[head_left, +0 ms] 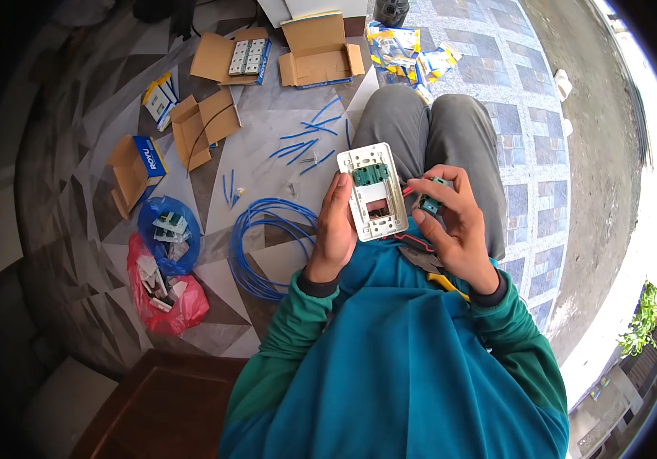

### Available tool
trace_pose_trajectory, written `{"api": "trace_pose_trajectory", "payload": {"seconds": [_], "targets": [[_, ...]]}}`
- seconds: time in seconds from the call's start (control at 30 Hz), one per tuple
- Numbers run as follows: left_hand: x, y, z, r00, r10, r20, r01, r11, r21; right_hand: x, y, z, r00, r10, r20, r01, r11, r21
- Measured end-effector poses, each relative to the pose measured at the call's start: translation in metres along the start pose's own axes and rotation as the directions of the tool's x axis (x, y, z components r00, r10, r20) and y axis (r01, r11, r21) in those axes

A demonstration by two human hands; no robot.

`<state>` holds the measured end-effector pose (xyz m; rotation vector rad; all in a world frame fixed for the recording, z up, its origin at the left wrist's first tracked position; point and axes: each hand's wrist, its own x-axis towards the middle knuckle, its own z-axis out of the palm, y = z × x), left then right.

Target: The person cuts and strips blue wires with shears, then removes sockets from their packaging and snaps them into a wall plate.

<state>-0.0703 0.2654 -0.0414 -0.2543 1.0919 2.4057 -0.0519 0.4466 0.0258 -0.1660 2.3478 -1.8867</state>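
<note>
My left hand (pixel 335 227) is closed on the edge of a white wall plate (pixel 357 215), its back facing me. One green-backed module (pixel 370 175) sits in the plate's upper part; lower down is an opening. Just right of the plate, my right hand (pixel 457 222) pinches a loose green module (pixel 431 200) between thumb and fingers. The two modules are apart. On my lap, partly under my right hand, lie pliers with a yellow handle (pixel 448 286) and a red-handled tool (pixel 414 243), its far part hidden.
Coiled blue cable (pixel 246 256) and cut blue wire pieces (pixel 303 145) lie on the tiled floor to the left. Beyond are open cardboard boxes (pixel 321 70), one holding white modules (pixel 249 57). A blue bag (pixel 169 264), a red bag (pixel 190 306) and yellow-blue packets (pixel 397 47) lie around.
</note>
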Motion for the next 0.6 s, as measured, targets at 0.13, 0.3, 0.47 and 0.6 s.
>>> {"api": "trace_pose_trajectory", "payload": {"seconds": [0.13,0.3,0.47,0.6], "targets": [[-0.002,0.002,0.003,1.0,0.021,-0.019,-0.022,0.999,-0.042,0.003,0.002,0.0,0.995,-0.042,0.087,0.033,0.994,0.108],[-0.001,0.001,-0.001,1.0,0.012,-0.023,-0.012,1.0,0.005,0.004,0.002,0.007,0.993,-0.119,0.021,0.111,0.968,0.224],[-0.001,-0.002,-0.002,0.999,0.021,-0.041,-0.02,1.0,0.021,0.002,0.005,0.014,0.999,-0.036,-0.001,0.035,0.992,0.118],[-0.001,-0.002,-0.004,1.0,0.004,-0.009,-0.003,1.0,0.019,0.0,0.02,0.003,0.991,-0.05,0.124,0.053,0.998,-0.027]]}}
